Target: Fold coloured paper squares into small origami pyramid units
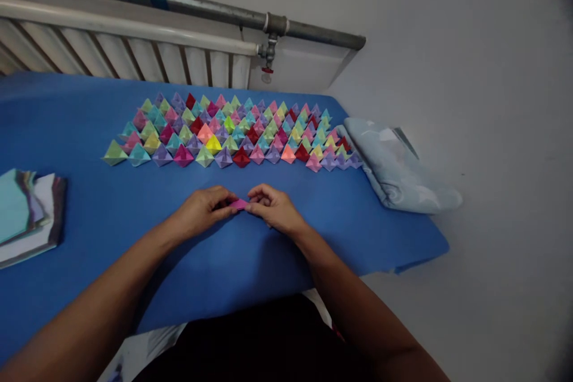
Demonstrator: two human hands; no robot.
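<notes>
A small folded piece of pink paper [239,205] is held between my two hands, near the middle of the blue-covered surface [188,286]. My left hand [208,208] pinches its left end between thumb and fingers. At its right end, the thumb and fingertips of my right hand [272,208] close on the paper. Beyond my hands stand rows of small folded paper boats in many colours, among them a bright yellow one [213,144] and a dark red one [241,157].
Stacked coloured paper sheets [13,206] lie at the far left. A folded light-blue patterned cloth [394,167] rests at the right by the wall. Behind the surface are a white radiator [125,57], a metal pipe [206,9] and a valve [270,51].
</notes>
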